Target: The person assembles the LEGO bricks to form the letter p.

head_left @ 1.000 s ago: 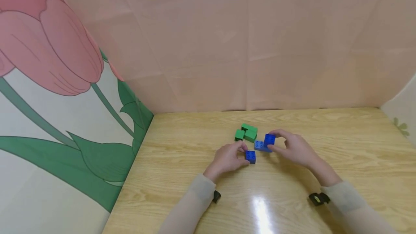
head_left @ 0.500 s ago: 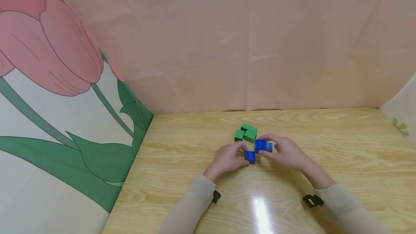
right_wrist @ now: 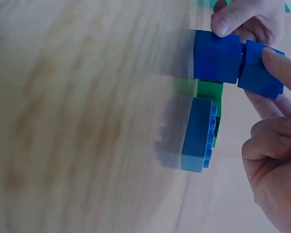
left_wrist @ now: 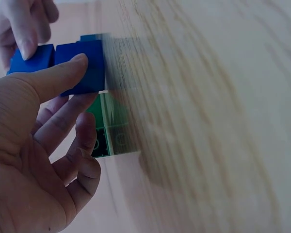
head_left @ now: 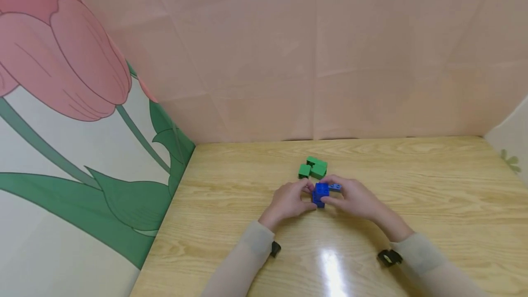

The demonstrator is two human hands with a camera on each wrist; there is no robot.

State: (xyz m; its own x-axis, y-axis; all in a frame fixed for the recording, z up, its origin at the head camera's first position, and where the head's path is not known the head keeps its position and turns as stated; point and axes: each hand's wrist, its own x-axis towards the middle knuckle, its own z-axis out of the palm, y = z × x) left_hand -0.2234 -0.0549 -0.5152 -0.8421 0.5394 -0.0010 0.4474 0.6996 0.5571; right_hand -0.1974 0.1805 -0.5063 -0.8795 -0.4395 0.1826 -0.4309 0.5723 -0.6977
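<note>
Three blue blocks (right_wrist: 216, 56), two hands (head_left: 288, 200)

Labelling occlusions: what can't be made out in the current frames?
- Head: most of the top of lower brick, under upper brick.
- Head: left end of long brick, behind upper brick.
- Right wrist: much of green bricks, behind long brick.
- Left wrist: part of left hand, cut off by left edge.

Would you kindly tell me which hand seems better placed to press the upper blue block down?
Probably the right hand: it pinches the upper block above the lower block, while the left hand holds the lower one on the table.
</note>
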